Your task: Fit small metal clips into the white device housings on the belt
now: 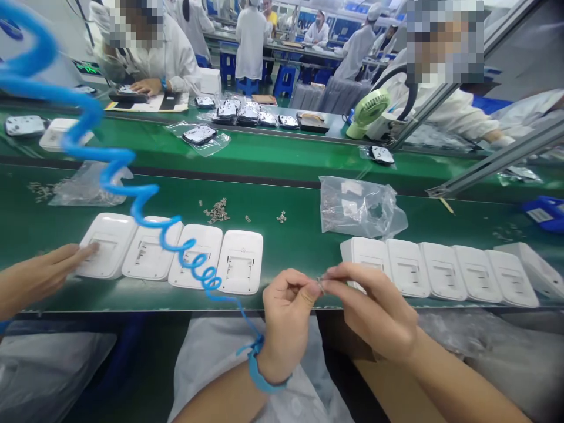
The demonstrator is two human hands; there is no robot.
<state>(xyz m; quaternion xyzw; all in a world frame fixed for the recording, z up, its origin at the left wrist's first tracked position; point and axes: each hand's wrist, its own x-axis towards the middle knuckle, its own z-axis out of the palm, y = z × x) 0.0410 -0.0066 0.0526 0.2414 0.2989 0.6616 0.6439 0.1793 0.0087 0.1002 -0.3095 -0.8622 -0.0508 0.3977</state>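
My left hand (288,320), with a blue wrist strap (264,376) on its wrist, pinches a small metal clip (320,283) between thumb and fingers. My right hand (374,308) meets it there and grips the same clip by its fingertips. How the clip is shaped is too small to tell. Left of my hands lie several white plastic housings (241,261) in a row, each with a recessed compartment. Another row of white housings (443,270) lies to the right, partly behind my right hand. Beyond my hands are a pile of metal clips (218,210) and a smaller heap (281,217).
A coiled blue cord (145,205) hangs across the left side to my wrist strap. Another person's hand (48,273) touches the leftmost housing. A clear plastic bag (359,205) lies behind the right row. Bagged units (200,135) rest on the green belt (273,150). A metal frame (484,158) slants at right.
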